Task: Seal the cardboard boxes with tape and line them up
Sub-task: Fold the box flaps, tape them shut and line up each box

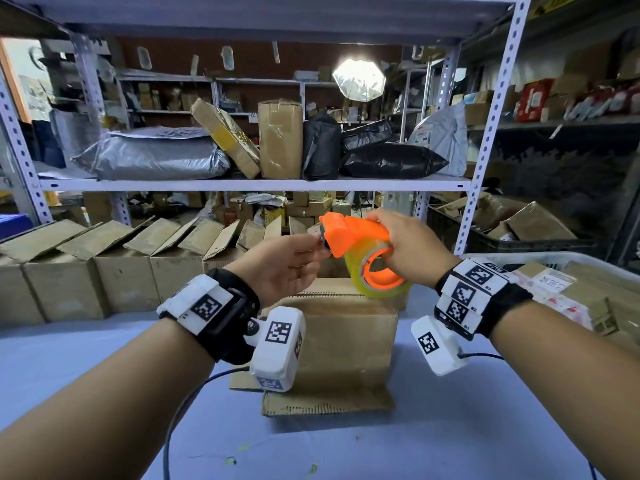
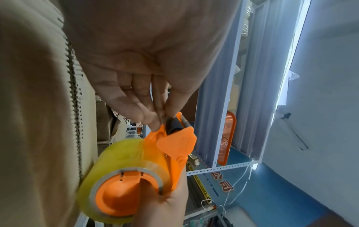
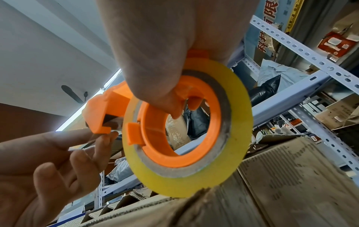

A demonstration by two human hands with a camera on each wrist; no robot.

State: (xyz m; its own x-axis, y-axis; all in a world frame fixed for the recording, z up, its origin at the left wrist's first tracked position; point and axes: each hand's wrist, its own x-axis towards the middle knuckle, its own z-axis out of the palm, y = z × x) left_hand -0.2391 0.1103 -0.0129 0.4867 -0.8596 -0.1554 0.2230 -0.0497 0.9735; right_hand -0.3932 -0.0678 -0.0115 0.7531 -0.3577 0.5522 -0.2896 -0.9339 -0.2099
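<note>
My right hand grips an orange tape dispenser loaded with a yellowish roll of clear tape, held in the air above a cardboard box on the blue table. In the right wrist view the thumb hooks through the dispenser's core. My left hand pinches the tape end at the dispenser's cutter mouth, with thumb and forefinger at the orange nose. The box's near flap lies folded out flat on the table.
A row of open cardboard boxes lines the far side of the table. A white bin with parcels stands at the right. A metal shelf of parcels rises behind. Cables run from the wrist cameras across the table.
</note>
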